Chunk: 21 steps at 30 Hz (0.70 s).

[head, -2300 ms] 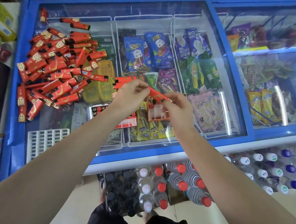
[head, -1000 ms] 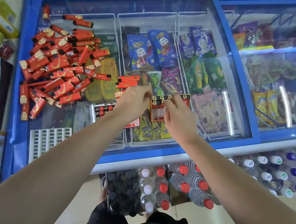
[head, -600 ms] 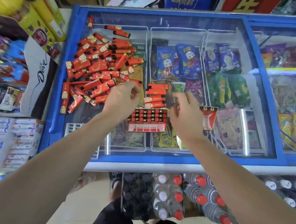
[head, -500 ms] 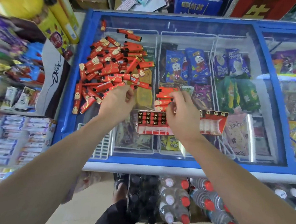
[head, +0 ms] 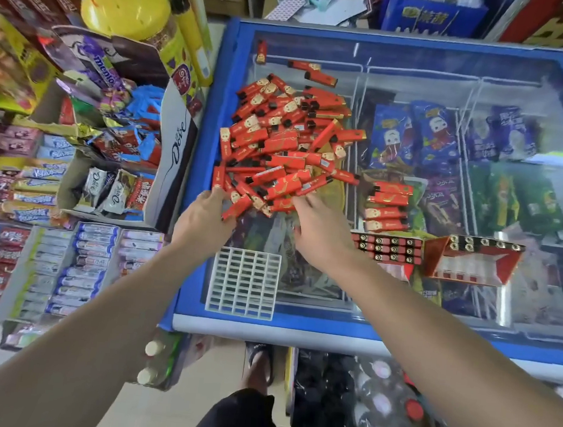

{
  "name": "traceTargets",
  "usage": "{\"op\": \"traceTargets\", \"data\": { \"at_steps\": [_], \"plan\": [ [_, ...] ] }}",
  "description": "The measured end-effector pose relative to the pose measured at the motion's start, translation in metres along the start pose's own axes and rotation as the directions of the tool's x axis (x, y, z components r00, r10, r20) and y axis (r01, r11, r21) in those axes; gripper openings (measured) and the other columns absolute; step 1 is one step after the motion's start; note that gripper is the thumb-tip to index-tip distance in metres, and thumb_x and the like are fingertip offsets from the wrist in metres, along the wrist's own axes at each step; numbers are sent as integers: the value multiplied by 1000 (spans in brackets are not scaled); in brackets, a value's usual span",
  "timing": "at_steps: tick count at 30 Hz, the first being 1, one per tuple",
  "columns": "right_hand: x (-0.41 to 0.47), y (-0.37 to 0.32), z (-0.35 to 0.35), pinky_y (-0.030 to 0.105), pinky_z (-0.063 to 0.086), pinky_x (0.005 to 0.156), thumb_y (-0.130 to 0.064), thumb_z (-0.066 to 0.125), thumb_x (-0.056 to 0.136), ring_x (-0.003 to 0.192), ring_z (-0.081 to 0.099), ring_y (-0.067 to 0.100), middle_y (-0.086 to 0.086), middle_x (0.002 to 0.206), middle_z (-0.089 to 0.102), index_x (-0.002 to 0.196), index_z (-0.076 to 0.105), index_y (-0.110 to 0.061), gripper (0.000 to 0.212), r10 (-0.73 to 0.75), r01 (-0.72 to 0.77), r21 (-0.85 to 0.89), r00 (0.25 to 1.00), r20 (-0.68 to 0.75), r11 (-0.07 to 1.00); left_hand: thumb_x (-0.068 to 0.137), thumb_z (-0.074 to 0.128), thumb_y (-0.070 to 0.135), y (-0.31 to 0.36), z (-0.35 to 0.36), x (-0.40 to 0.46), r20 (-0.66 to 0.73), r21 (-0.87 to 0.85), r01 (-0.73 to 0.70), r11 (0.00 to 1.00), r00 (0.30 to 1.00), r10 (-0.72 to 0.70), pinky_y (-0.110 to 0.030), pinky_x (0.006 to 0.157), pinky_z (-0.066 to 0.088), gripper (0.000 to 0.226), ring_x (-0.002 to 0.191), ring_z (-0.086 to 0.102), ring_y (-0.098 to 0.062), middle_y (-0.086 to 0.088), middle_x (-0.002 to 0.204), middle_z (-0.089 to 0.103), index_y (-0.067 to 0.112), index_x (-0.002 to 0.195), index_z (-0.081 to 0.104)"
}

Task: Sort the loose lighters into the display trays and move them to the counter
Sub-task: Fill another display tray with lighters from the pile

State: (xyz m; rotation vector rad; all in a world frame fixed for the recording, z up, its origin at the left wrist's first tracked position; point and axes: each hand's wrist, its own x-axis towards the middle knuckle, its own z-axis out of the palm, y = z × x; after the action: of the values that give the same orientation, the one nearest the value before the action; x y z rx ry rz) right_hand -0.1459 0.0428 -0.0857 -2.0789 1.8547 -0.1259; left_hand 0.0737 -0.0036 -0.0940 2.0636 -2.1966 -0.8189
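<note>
A heap of loose red lighters (head: 281, 151) lies on the glass lid of a blue freezer (head: 382, 328). Both hands reach into the near edge of the heap. The left hand (head: 204, 218) curls its fingers round a lighter (head: 236, 207) at the heap's near left corner. The right hand (head: 321, 232) touches the heap's near right edge; whether it grips anything I cannot tell. Right of the heap lie four lighters in a row (head: 387, 208), then a filled tray (head: 386, 249) and a part-filled tray (head: 473, 259). A white grid (head: 243, 282) lies nearer than the heap.
</note>
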Motion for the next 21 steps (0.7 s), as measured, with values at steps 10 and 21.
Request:
{"op": "traceTargets", "data": {
  "at_steps": [10, 21],
  "plan": [
    [31, -8, 23, 42, 39, 110, -11, 75, 83, 126, 49, 29, 7, 134, 50, 137, 51, -17, 59, -2, 23, -289, 997, 72, 957, 98, 66, 31, 2, 12, 26, 96, 155, -113, 981, 991, 98, -43, 74, 52, 37, 101, 62, -32, -11, 118, 59, 14, 127, 49],
    [37, -16, 24, 39, 46, 99, -13, 71, 90, 115, 58, 30, 10, 125, 57, 131, 48, -10, 48, 79, -60, -215, 993, 82, 975, 100, 51, 27, 2, 8, 40, 64, 92, -178, 980, 983, 173, -38, 59, 50, 19, 73, 58, -25, -4, 81, 61, 11, 110, 50]
  ]
}}
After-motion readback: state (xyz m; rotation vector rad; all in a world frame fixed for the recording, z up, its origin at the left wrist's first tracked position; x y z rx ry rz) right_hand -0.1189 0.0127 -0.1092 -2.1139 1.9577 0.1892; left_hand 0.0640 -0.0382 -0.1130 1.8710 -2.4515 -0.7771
